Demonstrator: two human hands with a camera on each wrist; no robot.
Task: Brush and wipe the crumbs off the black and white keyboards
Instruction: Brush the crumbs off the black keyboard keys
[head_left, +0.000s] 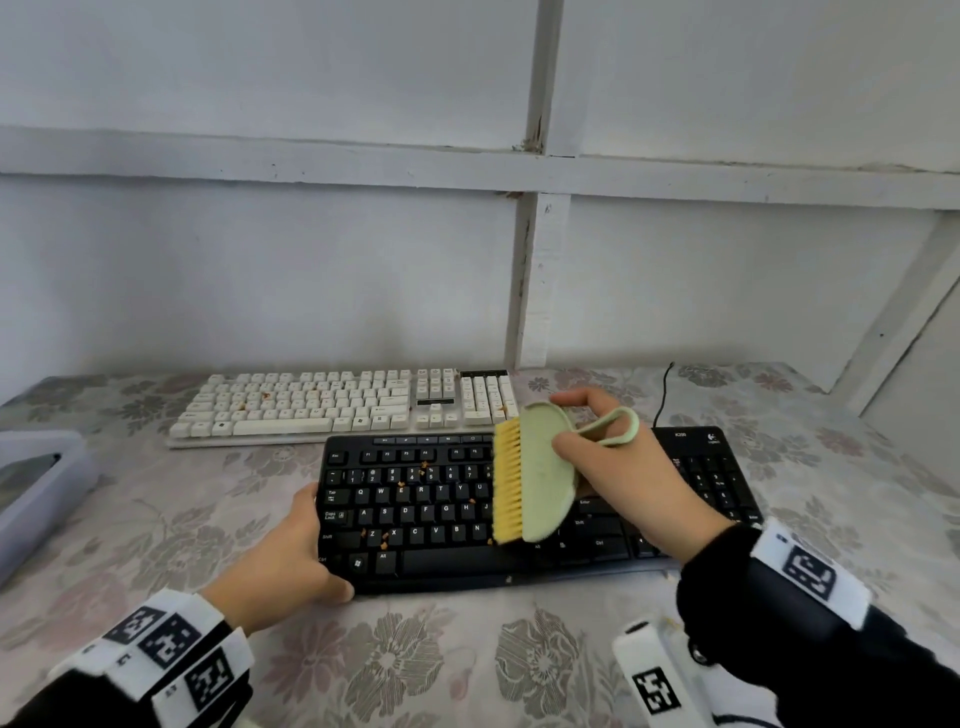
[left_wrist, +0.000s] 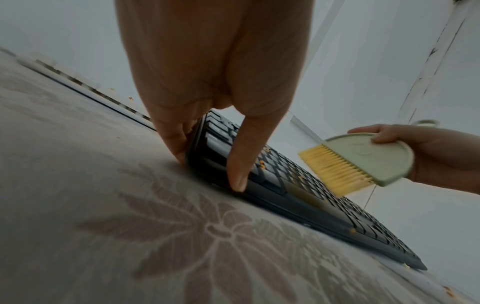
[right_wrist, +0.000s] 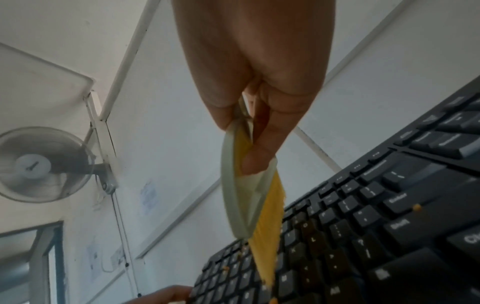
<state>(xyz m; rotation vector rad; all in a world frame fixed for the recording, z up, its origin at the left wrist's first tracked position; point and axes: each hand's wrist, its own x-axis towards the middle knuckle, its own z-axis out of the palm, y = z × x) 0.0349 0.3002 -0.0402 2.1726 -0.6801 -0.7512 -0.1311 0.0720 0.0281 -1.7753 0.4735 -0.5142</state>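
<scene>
A black keyboard (head_left: 519, 525) lies near me on the flowered cloth, with orange crumbs (head_left: 401, 484) scattered over its left keys. My left hand (head_left: 298, 551) grips its left end (left_wrist: 205, 156), thumb on the front edge and fingers behind. My right hand (head_left: 613, 467) holds a pale green brush (head_left: 545, 467) with yellow bristles (head_left: 506, 480) over the middle keys, the bristles pointing left and touching the keys (right_wrist: 267, 257). Behind lies a white keyboard (head_left: 343, 405), also with crumbs on it.
A grey lidded box (head_left: 36, 483) sits at the table's left edge. A black cable (head_left: 665, 395) runs back from the black keyboard toward the wall. A small white object (head_left: 654, 670) lies by my right wrist. A white wall frame (head_left: 535, 280) stands behind.
</scene>
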